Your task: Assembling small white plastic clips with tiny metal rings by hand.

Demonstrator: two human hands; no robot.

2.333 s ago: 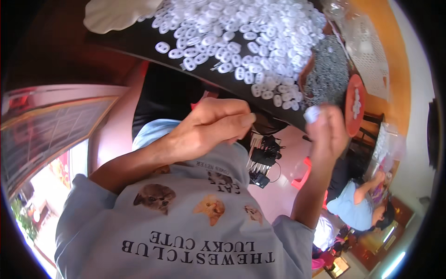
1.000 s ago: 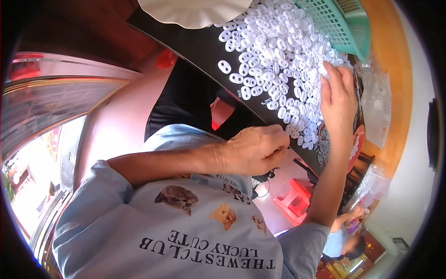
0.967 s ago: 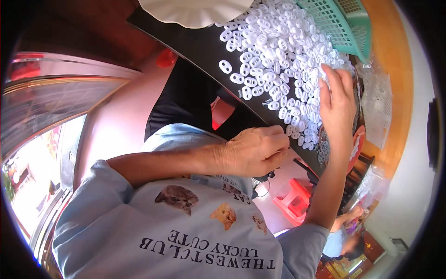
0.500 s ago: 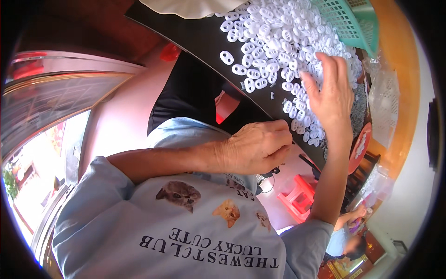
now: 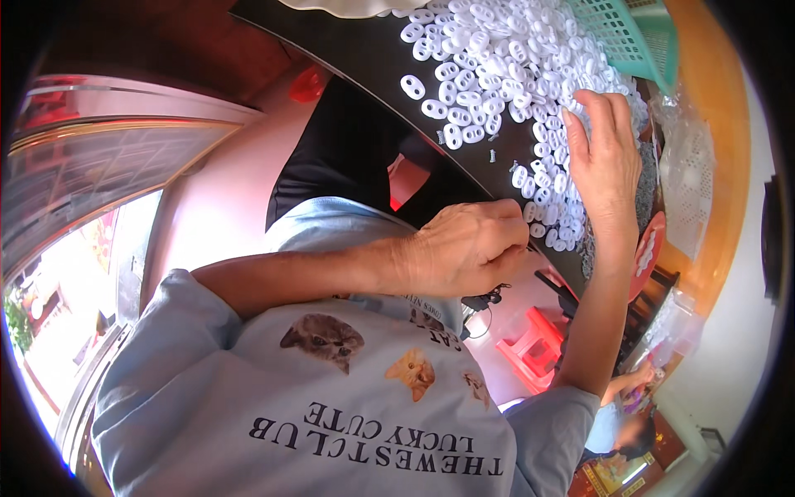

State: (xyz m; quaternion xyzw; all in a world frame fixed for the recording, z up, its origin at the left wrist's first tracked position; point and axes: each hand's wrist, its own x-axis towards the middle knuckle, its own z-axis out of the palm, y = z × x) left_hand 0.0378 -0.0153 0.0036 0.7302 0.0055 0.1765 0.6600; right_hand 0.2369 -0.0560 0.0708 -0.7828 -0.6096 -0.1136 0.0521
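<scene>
A heap of white oval plastic pieces with two holes each (image 5: pixel 505 62) covers the dark table (image 5: pixel 348 62). My right hand (image 5: pixel 604 153) is over the near right part of the heap, palm down. Its fingers are bent, and a gap shows between thumb and forefinger with nothing visible in it. Just off the table's near edge, my left hand (image 5: pixel 472 248) is closed, its back turned up. The curled fingers hide whatever may be inside. A few tiny grey coil-like bits (image 5: pixel 493 156) lie beside the loose white pieces.
A green perforated basket (image 5: pixel 613 37) stands behind the heap, and a white scalloped dish (image 5: pixel 348 7) is at the far edge. Grey small parts (image 5: pixel 646 186) lie right of my right hand, near a round red item (image 5: pixel 650 253). Below is a red stool (image 5: pixel 534 348); another person (image 5: pixel 613 422) sits beyond.
The whole view has shifted slightly. My right thumb has drawn nearer to the forefinger over the heap. My left hand stays closed at the table's edge.
</scene>
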